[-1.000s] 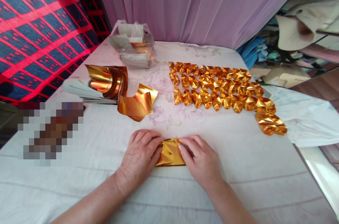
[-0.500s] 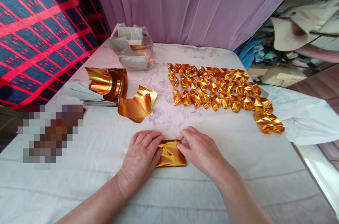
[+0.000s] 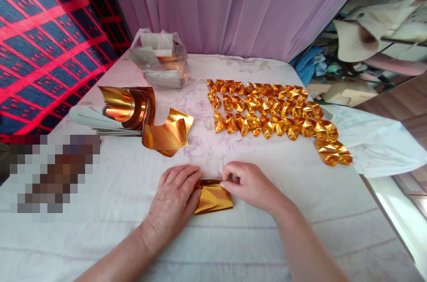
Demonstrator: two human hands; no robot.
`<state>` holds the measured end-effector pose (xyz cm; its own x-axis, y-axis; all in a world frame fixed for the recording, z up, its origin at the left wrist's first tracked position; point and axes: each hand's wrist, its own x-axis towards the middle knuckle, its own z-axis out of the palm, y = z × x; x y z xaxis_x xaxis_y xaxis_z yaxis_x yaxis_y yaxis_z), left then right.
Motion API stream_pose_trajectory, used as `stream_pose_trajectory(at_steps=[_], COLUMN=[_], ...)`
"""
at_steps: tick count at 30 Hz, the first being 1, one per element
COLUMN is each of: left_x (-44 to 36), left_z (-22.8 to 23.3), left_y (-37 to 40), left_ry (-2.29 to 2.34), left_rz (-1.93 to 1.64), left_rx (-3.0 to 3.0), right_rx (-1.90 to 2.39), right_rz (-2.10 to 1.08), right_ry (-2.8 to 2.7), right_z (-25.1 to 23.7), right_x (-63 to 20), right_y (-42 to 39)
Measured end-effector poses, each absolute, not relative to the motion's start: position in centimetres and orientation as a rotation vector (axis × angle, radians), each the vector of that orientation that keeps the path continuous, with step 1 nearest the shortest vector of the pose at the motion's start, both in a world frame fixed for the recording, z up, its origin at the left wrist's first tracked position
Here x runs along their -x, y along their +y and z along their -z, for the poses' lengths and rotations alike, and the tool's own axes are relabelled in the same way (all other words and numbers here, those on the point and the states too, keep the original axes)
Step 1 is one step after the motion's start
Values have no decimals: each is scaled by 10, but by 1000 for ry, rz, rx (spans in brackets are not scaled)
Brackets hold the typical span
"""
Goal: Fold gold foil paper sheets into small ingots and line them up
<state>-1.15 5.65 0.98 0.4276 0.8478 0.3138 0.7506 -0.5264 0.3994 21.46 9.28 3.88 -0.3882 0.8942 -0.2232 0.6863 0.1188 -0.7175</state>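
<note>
Pinching gold foil [image 3: 213, 197] edge, right hand [image 3: 248, 184]; left hand [image 3: 173, 204] flat

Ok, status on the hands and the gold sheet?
Left hand flat on gold sheet. Right hand pinching its top edge. Folded pieces well clear behind.
</note>
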Motion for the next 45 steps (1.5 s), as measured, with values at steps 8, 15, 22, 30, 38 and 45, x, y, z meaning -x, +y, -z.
stream_pose_trajectory(at_steps=[8, 15, 22, 30, 38, 45], left_x=[18, 18, 17, 18, 17, 17], left_z=[-10, -11, -12, -12, -13, -14], left_y=[62, 64, 64, 64, 65, 65], left_ry=[1333, 1304, 1291, 1311, 1308, 1341], left_rz=[-997, -1124, -1134, -1121, -1126, -1124], left_rx=[-2234, -2107, -2077, -2070, -2080, -2079], right_rx=[1321, 1323, 1330, 1294, 1325, 1344], right_rz=[-1477, -1524, -1482, -1402, -1403, -1414], right_ry=[-1773, -1747, -1817, -1868, -1839, -1818], right_z=[-28, -29, -28, -30, -28, -30], right_x=[-226, -225, -226, -227, -225, -225], right_y=[97, 98, 97, 99, 99, 99])
